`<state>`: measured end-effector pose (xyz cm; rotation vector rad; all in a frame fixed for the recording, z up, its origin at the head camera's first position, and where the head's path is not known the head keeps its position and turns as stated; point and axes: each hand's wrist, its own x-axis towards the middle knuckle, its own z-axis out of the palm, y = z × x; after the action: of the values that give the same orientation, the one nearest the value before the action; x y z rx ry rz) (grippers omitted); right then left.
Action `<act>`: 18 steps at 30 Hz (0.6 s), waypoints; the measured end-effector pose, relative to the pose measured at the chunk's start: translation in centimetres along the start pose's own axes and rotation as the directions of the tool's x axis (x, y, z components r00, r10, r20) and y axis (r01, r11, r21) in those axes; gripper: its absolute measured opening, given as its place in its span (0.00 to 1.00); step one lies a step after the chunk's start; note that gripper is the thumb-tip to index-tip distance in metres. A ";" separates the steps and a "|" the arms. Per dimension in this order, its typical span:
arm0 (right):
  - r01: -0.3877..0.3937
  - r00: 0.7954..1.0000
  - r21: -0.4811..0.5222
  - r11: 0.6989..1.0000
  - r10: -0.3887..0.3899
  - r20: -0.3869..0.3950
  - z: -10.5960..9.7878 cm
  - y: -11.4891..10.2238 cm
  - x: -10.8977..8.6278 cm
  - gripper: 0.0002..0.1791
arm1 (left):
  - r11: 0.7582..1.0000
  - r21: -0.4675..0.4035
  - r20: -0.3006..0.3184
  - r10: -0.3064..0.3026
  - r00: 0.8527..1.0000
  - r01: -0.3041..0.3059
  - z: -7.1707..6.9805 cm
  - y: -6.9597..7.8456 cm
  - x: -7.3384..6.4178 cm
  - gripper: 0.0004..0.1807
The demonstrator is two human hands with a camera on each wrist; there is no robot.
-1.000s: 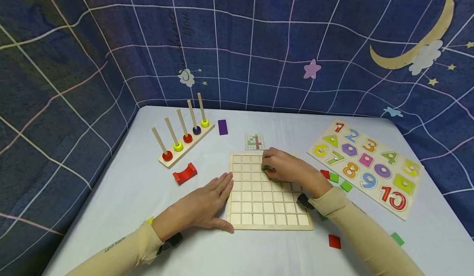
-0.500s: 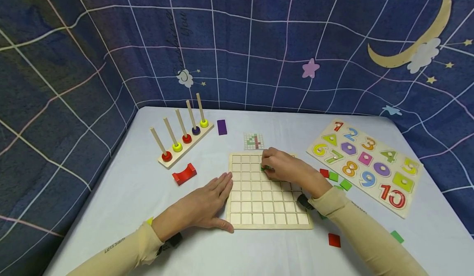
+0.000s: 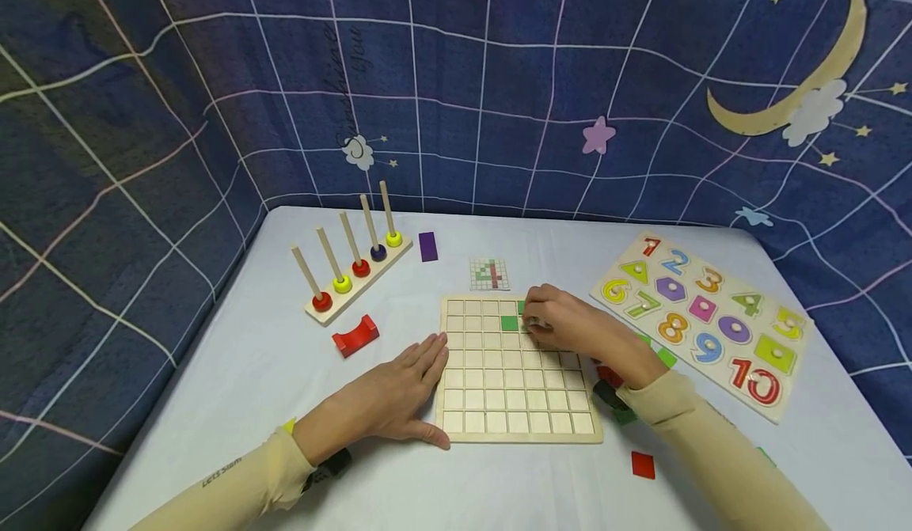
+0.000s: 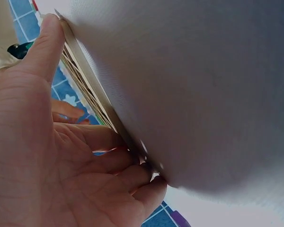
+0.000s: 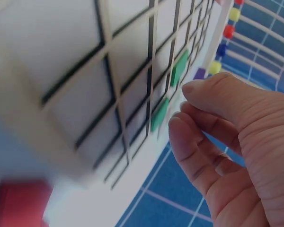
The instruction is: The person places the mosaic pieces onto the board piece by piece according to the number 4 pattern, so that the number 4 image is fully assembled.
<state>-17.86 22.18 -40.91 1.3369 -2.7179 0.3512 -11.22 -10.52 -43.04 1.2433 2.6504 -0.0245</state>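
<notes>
A wooden grid board (image 3: 495, 373) lies at the middle of the table, its cells shallow squares. One green tile (image 3: 509, 323) sits in a cell near the top, and a second green tile (image 3: 521, 307) shows partly beside the fingers. My left hand (image 3: 388, 396) lies against the board's left edge, fingers extended; in the left wrist view its thumb and fingertips touch the board's side. Over the upper right cells is my right hand (image 3: 570, 325), thumb and fingers loosely bent and apart. The right wrist view shows nothing between those fingertips, close by the two tiles.
A small pattern card (image 3: 488, 274) lies beyond the board. Back left stands a peg stand (image 3: 359, 278) with coloured beads, near a red block (image 3: 355, 335) and a purple piece (image 3: 427, 247). A number puzzle (image 3: 701, 317) lies right; a red tile (image 3: 643, 465) lies in front.
My right hand has let go of a green tile, now visible in its cell, and shifted slightly right. The left hand has stayed in place.
</notes>
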 end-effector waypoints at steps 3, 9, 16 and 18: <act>-0.033 0.999 -0.006 0.999 0.033 -0.021 -0.9 0.7 -1.2 0.06 | 1.000 -0.002 0.004 -0.002 1.000 0.002 -0.1 0.0 0.5 0.69; -0.108 0.993 0.004 0.994 0.108 -0.044 -2.4 1.4 -4.4 0.06 | 1.000 -0.024 0.006 -0.010 1.000 0.010 0.0 0.1 1.0 0.69; -0.225 0.974 -0.001 0.974 0.225 -0.021 -3.4 1.8 -7.7 0.08 | 0.999 -0.031 0.012 -0.013 1.000 0.014 0.3 0.1 0.1 0.70; -0.280 0.960 -0.005 0.960 0.280 -0.001 -3.9 2.1 -8.4 0.08 | 1.000 -0.029 0.003 -0.011 1.000 0.011 0.2 0.1 0.0 0.70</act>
<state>-14.50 30.86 -38.97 0.9471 -2.9081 0.3646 -11.09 -10.47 -43.25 1.2180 2.6455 0.0103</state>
